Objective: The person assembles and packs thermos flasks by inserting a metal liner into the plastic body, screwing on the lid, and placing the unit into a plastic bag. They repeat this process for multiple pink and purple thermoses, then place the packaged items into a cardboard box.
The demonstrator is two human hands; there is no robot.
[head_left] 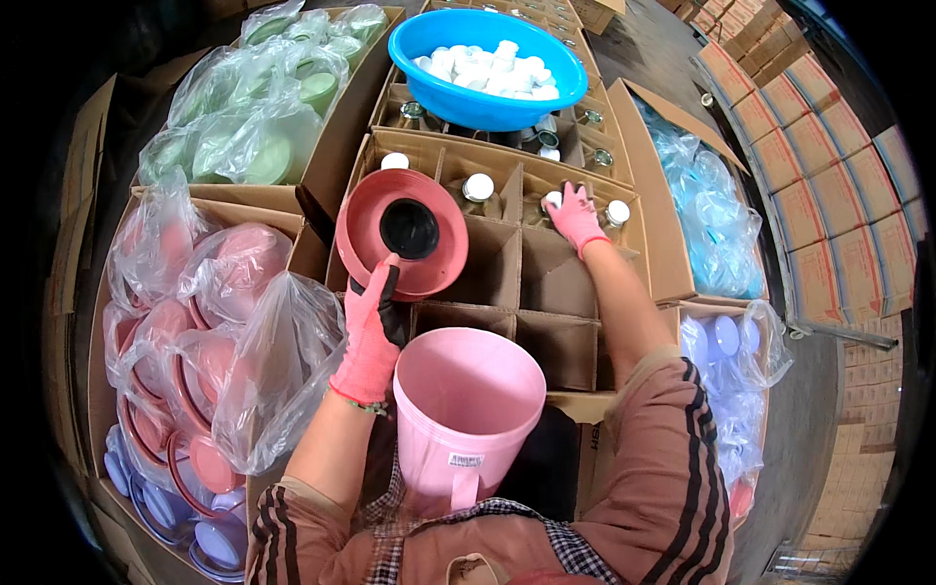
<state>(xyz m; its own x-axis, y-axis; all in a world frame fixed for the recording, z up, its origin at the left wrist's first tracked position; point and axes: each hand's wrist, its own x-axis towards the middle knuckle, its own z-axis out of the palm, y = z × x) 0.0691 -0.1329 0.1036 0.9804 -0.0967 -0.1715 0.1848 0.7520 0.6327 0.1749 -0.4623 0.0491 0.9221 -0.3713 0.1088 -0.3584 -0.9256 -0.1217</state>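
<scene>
My left hand [370,336], in a pink glove, grips the lower rim of a round dusty-red lid [366,219] with a black centre, held tilted over a cardboard box with dividers [546,336]. My right hand [575,216], also gloved in pink, reaches into a far cell of that box and rests on a white-capped bottle [552,199]; whether the fingers close on it I cannot tell. A pink plastic pitcher [466,414] with a handle stands upright against my chest, between my forearms.
A blue basin [414,44] of white caps sits on a second divided box behind. Bagged pink and red lids [210,331] fill a carton at left, bagged green ones [258,117] behind it, blue bagged items [717,224] at right. Stacked cartons [829,156] line the far right.
</scene>
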